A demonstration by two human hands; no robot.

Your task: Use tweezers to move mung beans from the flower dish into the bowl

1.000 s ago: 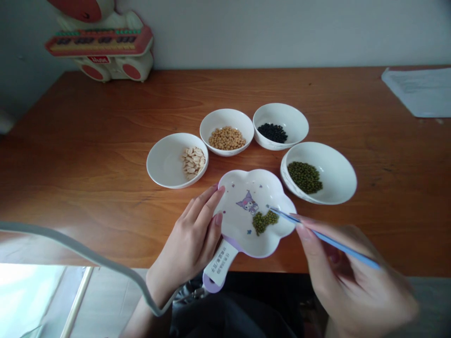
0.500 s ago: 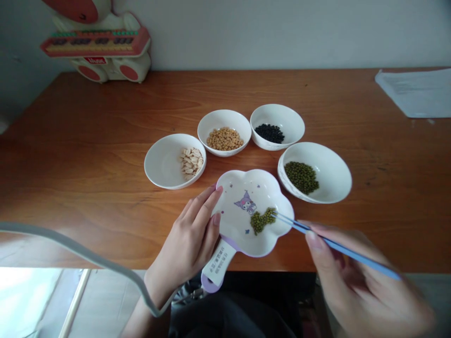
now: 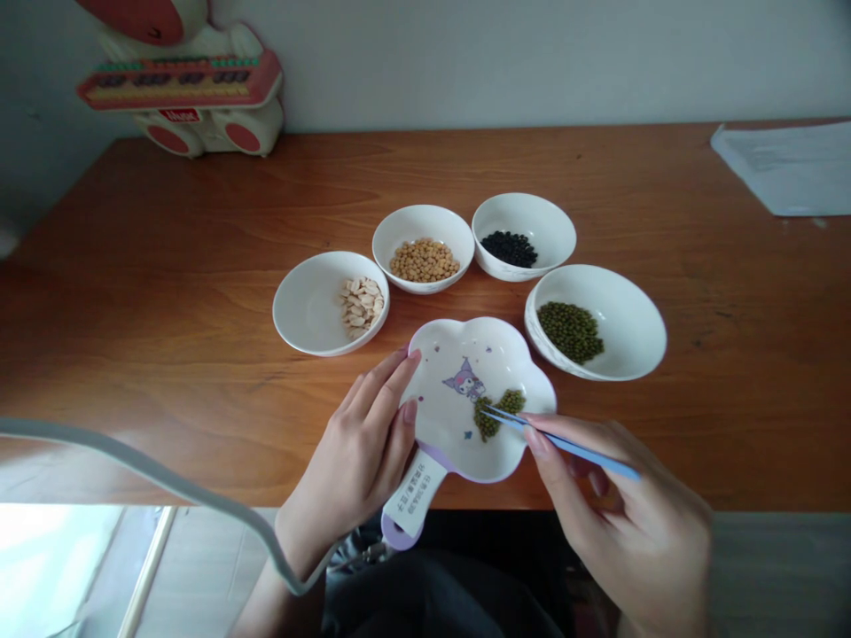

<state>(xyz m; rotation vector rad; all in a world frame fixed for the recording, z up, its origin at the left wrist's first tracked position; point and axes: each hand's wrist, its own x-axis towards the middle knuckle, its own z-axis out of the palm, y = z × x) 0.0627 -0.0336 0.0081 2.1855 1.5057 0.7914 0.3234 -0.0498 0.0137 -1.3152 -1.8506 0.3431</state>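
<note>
A white flower-shaped dish (image 3: 439, 350) with a purple rim, a printed cartoon figure and a labelled handle lies near the desk's front edge. My left hand (image 3: 363, 443) grips its left rim, fingers over the edge beside the handle. Pinched in my right hand (image 3: 618, 505) are blue tweezers (image 3: 578, 450), tips slightly apart at the mung beans (image 3: 487, 421) in the dish. Those beans lie in two touching clumps at the lower right of the printed figure. Whether the tips hold a bean is too small to tell.
Around the dish stand white bowls: one with pale flat seeds (image 3: 361, 307), one with soybeans (image 3: 424, 260), one with black beans (image 3: 510, 249), one with mung beans (image 3: 570, 332). A toy keyboard (image 3: 179, 84) and a paper sheet (image 3: 791, 168) lie farther back. A grey cable (image 3: 166, 478) crosses my left wrist.
My right hand has moved left with the tweezers. Their tips have gone from the right end of the mung beans to the gap between two clumps. My left hand stays on the dish.
</note>
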